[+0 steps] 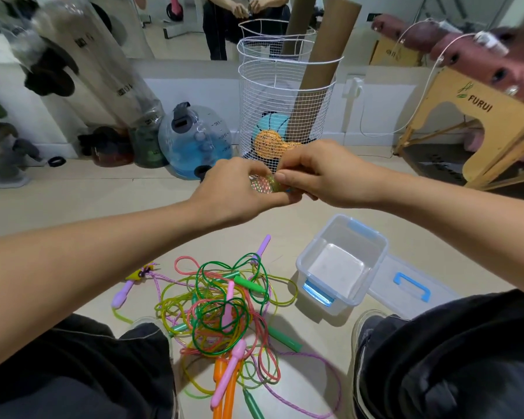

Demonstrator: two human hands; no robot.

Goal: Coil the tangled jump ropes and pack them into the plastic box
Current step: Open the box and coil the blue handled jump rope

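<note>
A tangled heap of jump ropes (221,309) in green, pink, yellow and purple lies on the floor between my knees, with green, pink, orange and purple handles sticking out. Above it, my left hand (236,192) grips a small coil of multicoloured rope (262,182), and my right hand (324,173) pinches the same coil from the right. The clear plastic box (375,252) with blue clasps stands open to the right of the heap, nothing inside. Its lid (412,290) with a blue handle lies flat beside it.
A white wire basket (285,95) with balls and cardboard tubes stands against the wall ahead. A blue water jug (194,140) and dark bags sit to the left, a wooden bench (478,116) to the right. My knees flank the heap.
</note>
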